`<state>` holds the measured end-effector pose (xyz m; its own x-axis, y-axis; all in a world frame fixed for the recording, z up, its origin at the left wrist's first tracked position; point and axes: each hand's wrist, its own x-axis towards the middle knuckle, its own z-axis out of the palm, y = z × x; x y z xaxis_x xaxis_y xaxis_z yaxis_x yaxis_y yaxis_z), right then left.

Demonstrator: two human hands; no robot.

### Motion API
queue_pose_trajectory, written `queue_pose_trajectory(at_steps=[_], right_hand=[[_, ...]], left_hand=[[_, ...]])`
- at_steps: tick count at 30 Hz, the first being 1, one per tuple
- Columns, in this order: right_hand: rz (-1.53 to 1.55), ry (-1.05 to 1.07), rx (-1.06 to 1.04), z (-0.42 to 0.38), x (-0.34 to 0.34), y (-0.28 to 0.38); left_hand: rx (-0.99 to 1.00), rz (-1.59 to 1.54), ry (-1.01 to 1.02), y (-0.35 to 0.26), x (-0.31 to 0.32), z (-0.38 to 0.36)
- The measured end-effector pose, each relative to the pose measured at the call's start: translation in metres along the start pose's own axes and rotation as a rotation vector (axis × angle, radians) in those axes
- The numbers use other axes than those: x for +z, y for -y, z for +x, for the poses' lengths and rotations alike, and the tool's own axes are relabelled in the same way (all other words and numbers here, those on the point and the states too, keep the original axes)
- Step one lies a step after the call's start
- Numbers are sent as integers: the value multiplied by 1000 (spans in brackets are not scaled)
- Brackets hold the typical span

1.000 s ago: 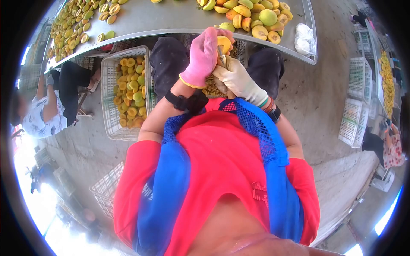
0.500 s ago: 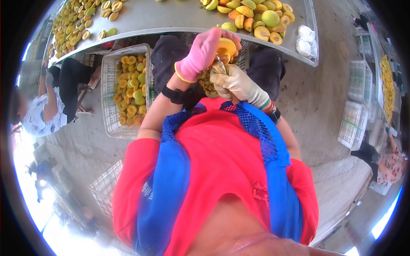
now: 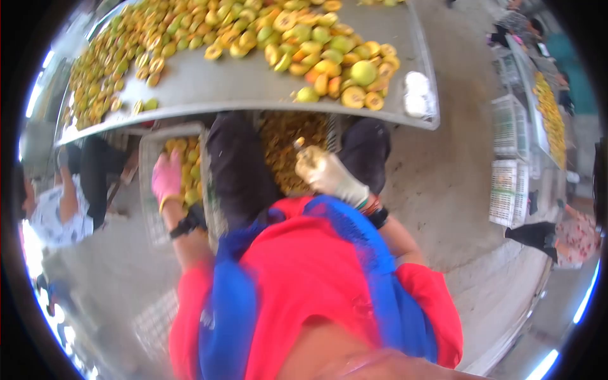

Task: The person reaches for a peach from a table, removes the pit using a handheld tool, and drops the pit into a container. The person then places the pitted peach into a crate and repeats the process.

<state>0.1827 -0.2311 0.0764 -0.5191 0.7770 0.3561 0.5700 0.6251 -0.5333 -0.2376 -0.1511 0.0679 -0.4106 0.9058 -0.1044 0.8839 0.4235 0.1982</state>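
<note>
My left hand [image 3: 167, 176], in a pink glove, is over the left side of a pale plastic crate [image 3: 149, 218] filled with halved yellow fruit that looks like peaches [image 3: 192, 171]. Its fingers are smeared by motion, and whether they hold a fruit half cannot be made out. In a whitish glove, my right hand [image 3: 326, 172] is closed round a small metal-tipped tool [image 3: 299, 143]; the fist hides most of its handle. Below that hand, between my knees, sits a container of brown-yellow fruit scraps [image 3: 285, 152].
Ahead stands a metal table [image 3: 209, 85] heaped with fruit halves [image 3: 304, 47]. White wrapped bundles [image 3: 417, 95] lie at its right corner. A person [image 3: 63, 196] sits at the left; another person [image 3: 575, 240] is at far right, near stacked crates [image 3: 508, 183] and a fruit-covered table [image 3: 550, 117].
My left hand has left the fruit half at the tool and swung left and down to the crate. My right hand keeps the tool, lower before me. The view has tilted, showing more table.
</note>
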Motion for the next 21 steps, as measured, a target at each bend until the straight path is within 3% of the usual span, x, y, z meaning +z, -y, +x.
queue_pose_trajectory(at_steps=[1,3,5,7,8,12,16,21], right_hand=[[598,-92,641,8,-4,18],[500,-64,645,12,-6,15],[376,163,797,14,-1,2],[137,214,677,-1,19,-17],[136,225,720,-1,19,-15],[259,151,718,-1,3,-5],[252,103,711,-2,-11,4],[277,95,781,-6,-22,11]], left_hand=[[25,47,-44,-1,-7,-3],[103,-47,-232,-3,1,4],[300,-276,-231,-47,4,11],[528,-310,-245,-91,11,21],[589,-315,-110,-120,7,21],[842,-351,5,-225,26,36],[830,-160,145,-300,57,59],[789,14,228,-336,97,73]])
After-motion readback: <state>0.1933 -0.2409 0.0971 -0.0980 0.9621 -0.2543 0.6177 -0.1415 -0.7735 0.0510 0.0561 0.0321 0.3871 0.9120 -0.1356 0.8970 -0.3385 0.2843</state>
